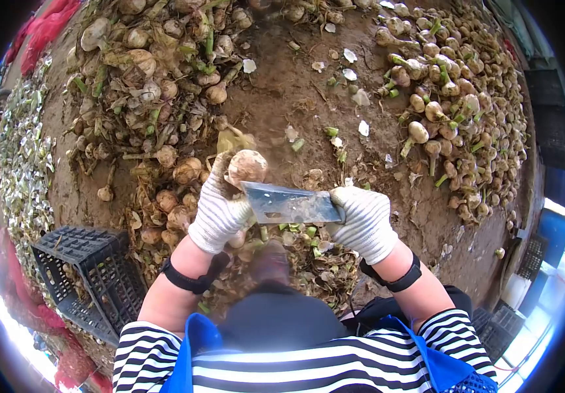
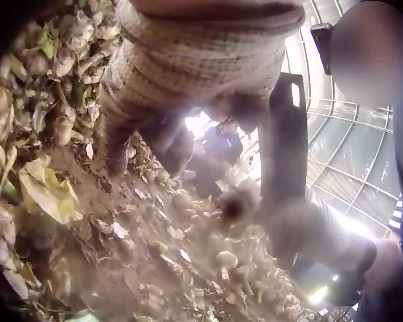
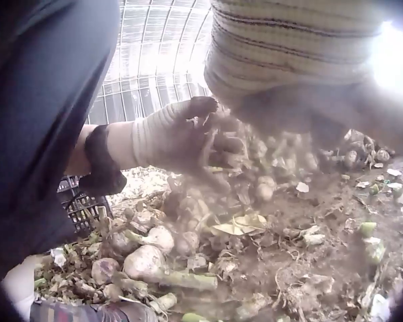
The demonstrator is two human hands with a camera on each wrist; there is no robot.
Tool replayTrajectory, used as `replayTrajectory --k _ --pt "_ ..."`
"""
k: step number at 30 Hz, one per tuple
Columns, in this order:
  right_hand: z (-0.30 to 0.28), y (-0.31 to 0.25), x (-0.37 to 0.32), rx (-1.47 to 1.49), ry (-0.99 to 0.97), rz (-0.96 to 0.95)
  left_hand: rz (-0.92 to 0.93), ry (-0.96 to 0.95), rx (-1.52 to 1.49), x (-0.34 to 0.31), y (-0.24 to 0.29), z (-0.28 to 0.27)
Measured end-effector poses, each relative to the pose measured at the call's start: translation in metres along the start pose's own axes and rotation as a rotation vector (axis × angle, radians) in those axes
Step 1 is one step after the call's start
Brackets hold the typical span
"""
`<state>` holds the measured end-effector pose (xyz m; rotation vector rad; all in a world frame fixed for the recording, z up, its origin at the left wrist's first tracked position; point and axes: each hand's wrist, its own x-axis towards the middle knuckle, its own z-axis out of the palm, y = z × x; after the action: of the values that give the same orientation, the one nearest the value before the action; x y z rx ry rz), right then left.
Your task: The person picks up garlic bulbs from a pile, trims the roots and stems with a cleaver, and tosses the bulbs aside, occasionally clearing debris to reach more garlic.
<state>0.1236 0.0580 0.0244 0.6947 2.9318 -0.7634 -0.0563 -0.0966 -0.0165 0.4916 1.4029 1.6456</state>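
In the head view my left hand (image 1: 222,211), in a white knit glove, holds a garlic bulb (image 1: 247,168) with its brownish outer skin facing up. My gloved right hand (image 1: 365,219) grips the handle end of a broad, flat knife (image 1: 292,203) smeared with soil. The blade points left, its tip end overlapping the lower edge of the bulb and the left hand's fingers. From the left wrist the blade (image 2: 285,144) stands dark and upright beside the glove. Below the left hand, in the right wrist view, lie uncut-looking garlic bulbs (image 3: 148,260) with thick stalks.
A large heap of stalked garlic (image 1: 145,78) lies at the upper left. Trimmed bulbs (image 1: 472,111) with short stems are piled at the right. A black plastic crate (image 1: 89,275) stands at the lower left. Cut stalks and peelings (image 1: 308,262) litter the soil around my shoe (image 1: 271,262).
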Motion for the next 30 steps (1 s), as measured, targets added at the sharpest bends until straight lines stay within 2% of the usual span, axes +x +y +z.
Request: replayTrajectory --k 2,4,6,8,9,10,11,13,14,16,17,20,22,23,24,26,28,30 --pt "0.001 -0.007 0.004 -0.005 0.008 -0.011 0.003 -0.046 0.039 -0.002 0.000 0.001" --pt "0.001 -0.012 0.006 -0.013 0.021 -0.024 -0.121 -0.035 -0.164 -0.002 0.002 0.005" --pt "0.001 -0.014 0.005 -0.032 -0.017 -0.012 -0.140 -0.035 -0.220 0.001 0.007 0.004" --pt "0.002 -0.014 0.003 -0.019 -0.025 -0.004 -0.001 -0.103 0.355 -0.001 0.024 0.007" --pt "0.002 -0.014 0.004 -0.023 -0.031 -0.010 -0.106 -0.105 0.050 0.001 0.023 0.010" --pt "0.002 -0.013 0.004 -0.029 -0.036 -0.017 -0.107 -0.107 0.050 0.001 0.018 0.008" --pt "0.001 -0.014 0.003 -0.030 -0.036 -0.014 -0.193 -0.155 -0.273 0.001 0.009 0.004" --pt "-0.001 -0.018 0.004 -0.021 -0.028 -0.022 -0.045 -0.205 0.168 0.000 0.007 0.000" --pt "0.000 -0.018 0.004 -0.021 -0.027 -0.020 -0.045 -0.208 0.169 0.001 0.008 0.002" --pt "0.003 -0.018 0.002 0.024 -0.018 0.014 0.447 -0.176 0.816 0.005 0.013 0.012" --pt "0.006 -0.018 0.002 0.026 -0.019 0.016 0.445 -0.178 0.816 0.004 0.012 0.013" --pt "0.010 -0.020 0.002 0.014 0.045 0.024 0.084 -0.094 0.034 -0.005 -0.002 0.015" --pt "0.006 -0.027 0.004 0.025 0.033 -0.034 -0.179 -0.094 -0.508 -0.006 -0.012 0.013" --pt "0.005 -0.030 0.004 0.013 -0.038 -0.042 -0.330 -0.085 -0.786 -0.004 -0.017 0.011" --pt "0.003 -0.033 0.006 0.013 -0.037 -0.038 -0.332 -0.087 -0.786 -0.004 -0.019 0.012" --pt "0.001 -0.038 0.008 0.046 -0.046 -0.064 -0.458 -0.023 -0.992 -0.005 -0.023 0.014" --pt "0.004 -0.038 0.007 0.074 -0.045 -0.073 -0.429 -0.051 -0.976 -0.009 -0.026 0.021" --pt "0.013 -0.033 0.007 0.041 -0.018 -0.073 -0.020 0.058 -0.269 -0.023 -0.022 0.036"
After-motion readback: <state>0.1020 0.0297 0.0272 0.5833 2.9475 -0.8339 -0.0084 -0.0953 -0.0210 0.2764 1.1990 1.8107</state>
